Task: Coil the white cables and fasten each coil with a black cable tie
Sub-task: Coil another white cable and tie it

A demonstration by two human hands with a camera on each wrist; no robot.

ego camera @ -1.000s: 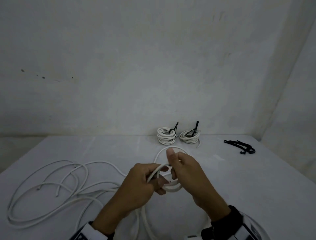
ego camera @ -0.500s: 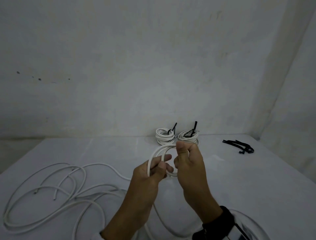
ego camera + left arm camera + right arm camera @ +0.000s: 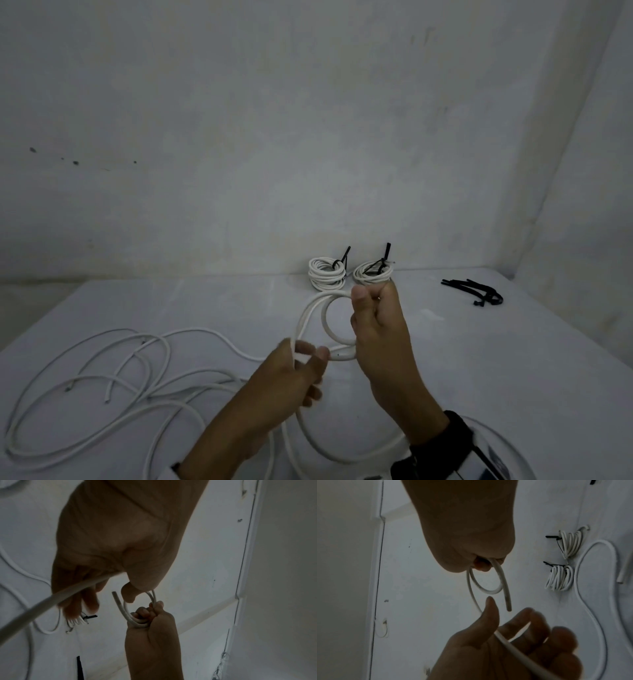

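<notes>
My right hand grips a small coil of white cable, held upright above the table, thumb on top. The cable's cut end sticks out of the coil toward my left hand. That hand sits lower and nearer to me, with the same cable running across its palm between thumb and loosely curled fingers. From there the cable loops down in front of me. In the left wrist view, the right hand clenches the stacked loops.
Two finished coils, each bound with a black tie, stand at the back of the white table. A pile of black cable ties lies at the back right. Loose white cables sprawl across the left side.
Both hands rose with the coil. Then my left hand dropped down and toward me along the cable, leaving the coil. The right hand kept its grip on the loops.
</notes>
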